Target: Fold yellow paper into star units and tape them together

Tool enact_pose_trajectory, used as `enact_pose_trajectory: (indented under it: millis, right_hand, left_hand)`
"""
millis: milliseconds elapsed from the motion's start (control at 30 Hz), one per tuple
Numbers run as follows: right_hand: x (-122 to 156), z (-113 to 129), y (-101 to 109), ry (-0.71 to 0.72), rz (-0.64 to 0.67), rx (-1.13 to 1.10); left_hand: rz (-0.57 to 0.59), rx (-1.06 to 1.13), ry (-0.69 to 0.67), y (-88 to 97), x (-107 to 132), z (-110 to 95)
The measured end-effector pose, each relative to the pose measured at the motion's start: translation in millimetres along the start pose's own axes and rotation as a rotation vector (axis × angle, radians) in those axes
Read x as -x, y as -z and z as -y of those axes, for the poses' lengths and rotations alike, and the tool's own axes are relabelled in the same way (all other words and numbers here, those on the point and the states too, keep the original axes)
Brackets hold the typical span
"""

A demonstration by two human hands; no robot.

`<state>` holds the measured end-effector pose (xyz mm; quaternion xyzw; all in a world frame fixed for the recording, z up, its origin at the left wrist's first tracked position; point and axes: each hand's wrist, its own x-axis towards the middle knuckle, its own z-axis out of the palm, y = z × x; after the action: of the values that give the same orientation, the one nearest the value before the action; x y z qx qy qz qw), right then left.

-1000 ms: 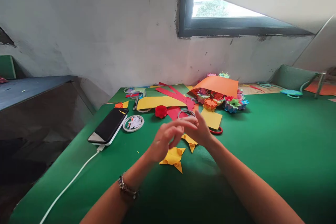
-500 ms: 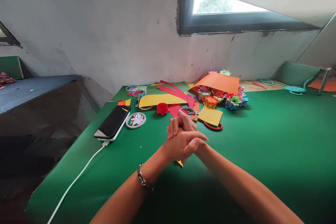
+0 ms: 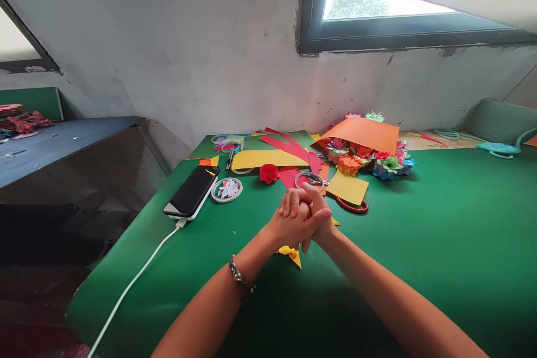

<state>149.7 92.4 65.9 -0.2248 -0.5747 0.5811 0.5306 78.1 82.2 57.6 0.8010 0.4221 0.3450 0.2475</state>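
Observation:
My left hand [image 3: 289,229], with a beaded bracelet [image 3: 238,272] on its wrist, is clasped with my right hand [image 3: 321,234]. Fingers of each are closed around the other, and the inner sides of both palms are hidden. Below the clasped hands a piece of folded yellow paper [image 3: 295,258] shows, and a yellow tip [image 3: 335,222] sticks out to their right. Just beyond my fingers lie a roll of tape [image 3: 297,181], a yellow paper square [image 3: 349,186] and a red scissors handle [image 3: 359,210] partly under the square.
At left lies a phone [image 3: 193,191] with a white cable [image 3: 140,278]. Near it sits a ring of paper scraps [image 3: 227,189]. Behind are a red paper flower [image 3: 268,173], yellow paper [image 3: 268,159], red strips [image 3: 289,149], an orange sheet [image 3: 363,133] and colourful paper flowers [image 3: 388,165].
The view has turned slightly left, so things sit further right in it. My hands stay clasped and have shifted a little, uncovering more of the yellow paper.

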Motion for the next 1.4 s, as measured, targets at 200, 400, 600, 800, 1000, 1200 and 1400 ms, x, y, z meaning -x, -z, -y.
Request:
enact_pose_trajectory:
  millis: [200,400,600,800,1000,1200,1400]
  right_hand:
    - [-18,10,51,0.017,-0.315,0.162]
    - [-21,18,108,0.08,-0.597,0.362]
    - [-22,11,104,0.118,-0.684,0.456]
    - [-27,10,117,0.141,-0.743,0.517]
    - [-25,5,116,0.117,-0.668,0.638]
    - [-23,6,115,0.125,-0.633,0.721]
    - [-23,4,117,0.106,-0.588,0.805]
  left_hand:
    - [-0.032,0.143,-0.037,35.1,-11,31]
    - [-0.683,0.042,0.086,76.1,-4,65]
    - [-0.81,0.048,0.142,76.5,-3,74]
    - [-0.798,0.038,0.213,71.3,-5,82]
    - [-0.763,0.002,0.276,70.6,-5,89]
    - [-0.692,-0.12,0.255,68.3,-4,87]
    - [-0.613,-0.308,0.204,63.9,-3,89]
